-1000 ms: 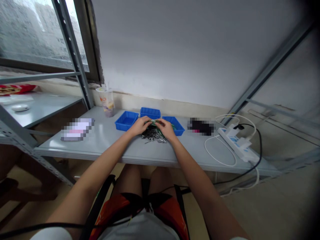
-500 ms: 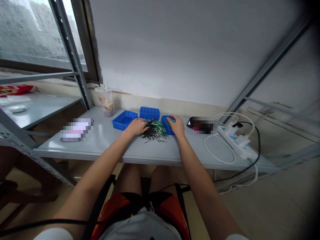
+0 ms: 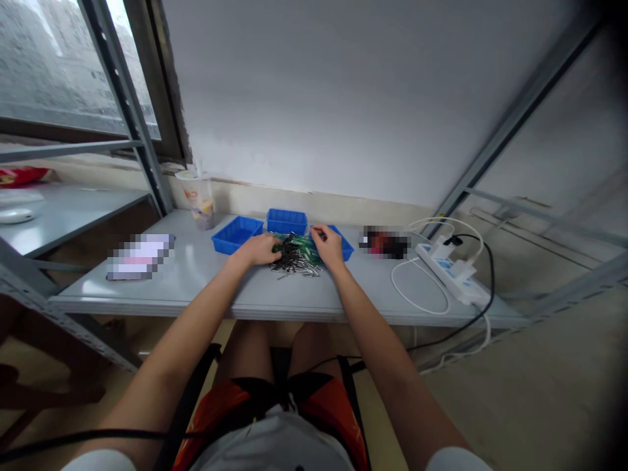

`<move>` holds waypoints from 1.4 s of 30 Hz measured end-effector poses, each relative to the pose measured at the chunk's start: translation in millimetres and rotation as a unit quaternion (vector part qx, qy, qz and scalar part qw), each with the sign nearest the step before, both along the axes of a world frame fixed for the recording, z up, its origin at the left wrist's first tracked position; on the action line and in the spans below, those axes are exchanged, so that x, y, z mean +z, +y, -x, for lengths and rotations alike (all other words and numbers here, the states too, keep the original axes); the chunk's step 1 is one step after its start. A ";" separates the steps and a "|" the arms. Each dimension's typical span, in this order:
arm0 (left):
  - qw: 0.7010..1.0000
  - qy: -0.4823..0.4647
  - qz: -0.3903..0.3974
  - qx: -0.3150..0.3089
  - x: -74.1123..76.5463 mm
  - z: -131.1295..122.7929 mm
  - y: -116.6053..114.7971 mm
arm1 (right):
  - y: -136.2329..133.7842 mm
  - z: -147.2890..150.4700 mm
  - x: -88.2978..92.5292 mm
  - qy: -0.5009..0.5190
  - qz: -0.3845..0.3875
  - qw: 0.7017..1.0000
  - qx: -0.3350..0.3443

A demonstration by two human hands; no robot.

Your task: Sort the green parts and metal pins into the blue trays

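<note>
A heap of small thin parts (image 3: 294,260), dark, silvery metal and green, lies on the grey table between my hands. My left hand (image 3: 260,250) rests at the heap's left edge with its fingers curled into it; what the fingertips grip is too small to make out. Over the heap's right side, in front of the right blue bin (image 3: 345,248), my right hand (image 3: 328,246) has thumb and fingers pinched together. Anything in that pinch cannot be made out. The right hand hides part of this bin.
Behind the heap stand a left blue bin (image 3: 239,234) and a back blue bin (image 3: 287,220). A drink cup (image 3: 200,203) and a blurred phone (image 3: 142,256) are to the left. A blurred dark object (image 3: 385,243), a power strip (image 3: 451,271) and loose cables lie right.
My right hand has come left out of the right bin to the heap's edge. The left hand's fingers have curled more at the heap. The whole view has shifted slightly.
</note>
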State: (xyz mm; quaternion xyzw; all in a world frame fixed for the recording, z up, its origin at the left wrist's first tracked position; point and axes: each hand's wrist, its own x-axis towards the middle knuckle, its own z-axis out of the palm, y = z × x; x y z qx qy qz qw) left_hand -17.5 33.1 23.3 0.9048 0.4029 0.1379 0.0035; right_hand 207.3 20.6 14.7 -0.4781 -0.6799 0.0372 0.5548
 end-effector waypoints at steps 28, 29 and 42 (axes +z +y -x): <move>0.944 -0.280 -0.151 -0.089 -0.7 -19.6 -11.8 | -10.3 19.7 -1.0 -0.152 -0.005 0.985 0.082; 0.941 -0.289 -0.145 -0.104 -0.6 -21.3 -13.4 | -10.6 20.2 -1.1 -0.155 0.000 0.984 0.088; 0.924 -0.381 -0.023 -0.031 -1.3 -22.0 -7.5 | -13.0 21.9 -0.2 -0.053 0.053 0.995 0.066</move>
